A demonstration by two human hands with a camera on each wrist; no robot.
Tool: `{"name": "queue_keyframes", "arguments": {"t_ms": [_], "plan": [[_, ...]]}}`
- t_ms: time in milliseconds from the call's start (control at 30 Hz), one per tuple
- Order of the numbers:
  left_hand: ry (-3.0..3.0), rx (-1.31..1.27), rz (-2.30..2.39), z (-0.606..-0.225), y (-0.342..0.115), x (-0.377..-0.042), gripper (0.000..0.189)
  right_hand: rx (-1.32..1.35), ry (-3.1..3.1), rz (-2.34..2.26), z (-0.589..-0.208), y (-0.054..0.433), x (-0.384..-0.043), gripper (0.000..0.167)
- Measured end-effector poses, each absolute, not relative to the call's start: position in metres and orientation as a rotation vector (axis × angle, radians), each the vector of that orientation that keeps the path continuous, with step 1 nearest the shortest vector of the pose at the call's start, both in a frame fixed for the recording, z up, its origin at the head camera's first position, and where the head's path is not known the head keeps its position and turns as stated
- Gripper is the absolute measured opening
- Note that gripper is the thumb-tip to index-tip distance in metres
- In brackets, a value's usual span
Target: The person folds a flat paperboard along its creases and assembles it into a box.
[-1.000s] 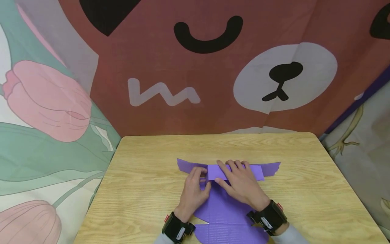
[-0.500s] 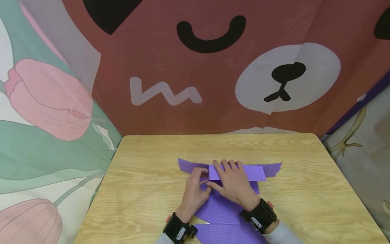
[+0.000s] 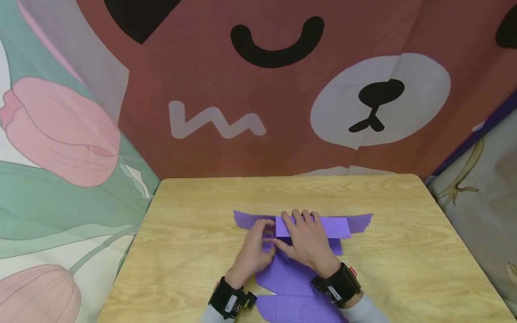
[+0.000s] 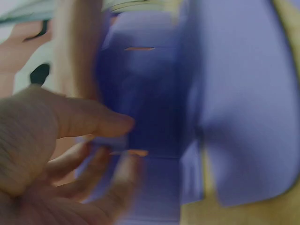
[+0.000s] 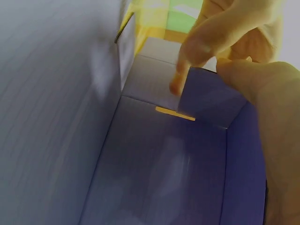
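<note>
A partly folded purple cardboard box (image 3: 286, 271) lies on the table, its far wall raised and the wall's top strip (image 3: 337, 227) folded over. My right hand (image 3: 308, 242) lies across that strip, fingertips curled over the far edge, thumb reaching to the left corner. There, in the right wrist view, the thumb (image 5: 255, 77) touches a small end flap (image 5: 211, 101). My left hand (image 3: 252, 251) is at the same corner, fingers bent and spread from the thumb. In the left wrist view its thumb (image 4: 110, 123) and blurred fingers overlap the slotted cardboard.
Long side flaps (image 3: 361, 223) stick out left and right from the raised wall. The wooden table (image 3: 404, 269) ends at the back against a printed brown bear cloth (image 3: 210, 157). Black camera bands (image 3: 341, 285) sit on both wrists.
My right hand has shifted left along the folded strip, its thumb now at the left corner beside the left hand. The left hand stays at that corner, with little change.
</note>
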State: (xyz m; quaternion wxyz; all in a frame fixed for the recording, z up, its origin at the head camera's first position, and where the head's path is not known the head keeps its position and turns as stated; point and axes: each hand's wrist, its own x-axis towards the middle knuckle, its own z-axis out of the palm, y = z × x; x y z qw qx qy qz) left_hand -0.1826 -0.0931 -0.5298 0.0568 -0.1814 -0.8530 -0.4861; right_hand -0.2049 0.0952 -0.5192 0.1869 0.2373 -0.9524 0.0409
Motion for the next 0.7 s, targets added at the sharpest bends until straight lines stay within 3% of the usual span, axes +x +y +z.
{"name": "queue_keyframes", "arguments": {"t_ms": [300, 700], "plan": [[-2.727, -0.227, -1.57, -0.527, -0.108, -0.188, 0.036, 0.656, -2.69, 0.123, -0.517, 0.094, -0.206, 0.08], [-2.45, 0.18, -1.854, -0.535, -0.095, -0.189, 0.038, 0.642, -2.702, 0.141, -0.517, 0.093, -0.204, 0.082]]}}
